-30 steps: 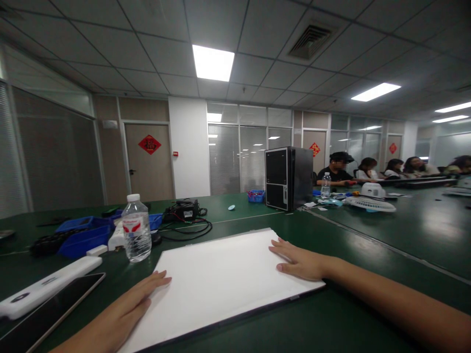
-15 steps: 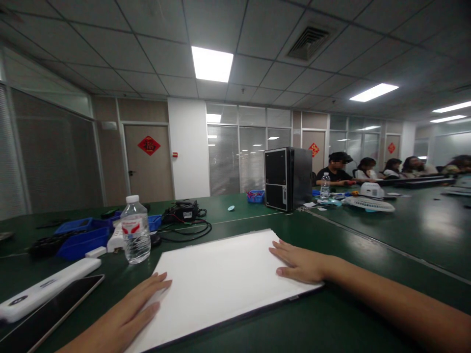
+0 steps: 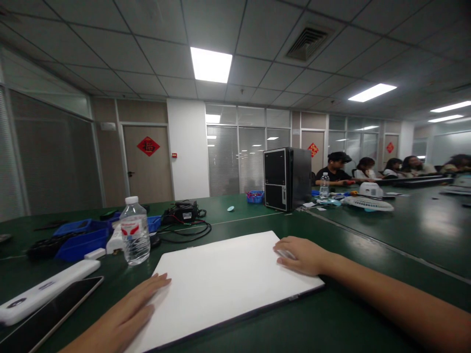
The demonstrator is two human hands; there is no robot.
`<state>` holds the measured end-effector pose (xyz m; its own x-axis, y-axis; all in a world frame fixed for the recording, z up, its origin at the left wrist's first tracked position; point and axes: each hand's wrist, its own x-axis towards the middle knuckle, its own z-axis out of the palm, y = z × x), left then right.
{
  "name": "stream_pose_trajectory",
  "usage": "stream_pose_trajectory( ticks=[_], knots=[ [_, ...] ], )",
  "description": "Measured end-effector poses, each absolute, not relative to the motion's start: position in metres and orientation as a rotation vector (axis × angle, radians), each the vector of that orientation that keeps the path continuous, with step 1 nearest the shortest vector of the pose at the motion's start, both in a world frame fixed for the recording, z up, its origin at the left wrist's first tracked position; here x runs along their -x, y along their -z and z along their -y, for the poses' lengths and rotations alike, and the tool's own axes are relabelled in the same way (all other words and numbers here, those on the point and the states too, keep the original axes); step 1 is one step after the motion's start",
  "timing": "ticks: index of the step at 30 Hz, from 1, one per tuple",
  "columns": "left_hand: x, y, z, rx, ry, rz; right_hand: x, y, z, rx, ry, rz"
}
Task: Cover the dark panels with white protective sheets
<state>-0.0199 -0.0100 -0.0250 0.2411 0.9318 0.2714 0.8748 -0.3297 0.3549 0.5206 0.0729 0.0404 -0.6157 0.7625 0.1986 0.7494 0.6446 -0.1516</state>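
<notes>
A large, blank white rectangular sheet or board (image 3: 224,279) lies flat on the dark green counter (image 3: 360,318), directly before the person. As far as progress can be judged, it is already laid out with a hand at each side, while no mark, fold or other object shows on its upper face; how much remains cannot be read from this. The left hand (image 3: 134,306) lies over the left edge, fingers extended and thumb parted from them, gripping nothing visible. The right hand (image 3: 303,255) is at the right edge, fingers loosely bent, thumb apart, with nothing visibly in its grasp; its palm side is hidden, so exact contact is unclear. A dark strip (image 3: 239,317) runs along the near edge, but whether it is a backing or shadow is hard to tell. The near left corner is out of sight, and the left forearm is cut off below. Farther left stand a clear plastic bottle with a white cap (image 3: 135,238) and, partly cropped, a flat dark slab with a pale rim (image 3: 51,314). Distant people (image 3: 334,169) are blurred.
</notes>
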Motion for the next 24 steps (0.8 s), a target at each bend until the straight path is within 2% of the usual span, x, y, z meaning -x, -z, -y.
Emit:
stream_pose_trajectory(
  ticks=[8, 17, 20, 24],
  knots=[
    [0.009, 0.018, 0.009, -2.22, -0.793, -2.062, -0.54, -0.024, -0.102, 1.512, 0.0, 2.21],
    [0.017, 0.016, 0.003, -2.171, -0.763, -2.126, -0.528, -0.017, -0.101, 1.497, -0.233, 2.073],
    [0.017, 0.016, 0.001, -2.176, -0.749, -2.128, -0.529, -0.01, -0.11, 1.503, -0.391, 1.87],
    [0.017, 0.019, 0.0, -2.18, -0.726, -2.173, -0.536, -0.004, -0.123, 1.328, -0.797, 1.511]
  ],
)
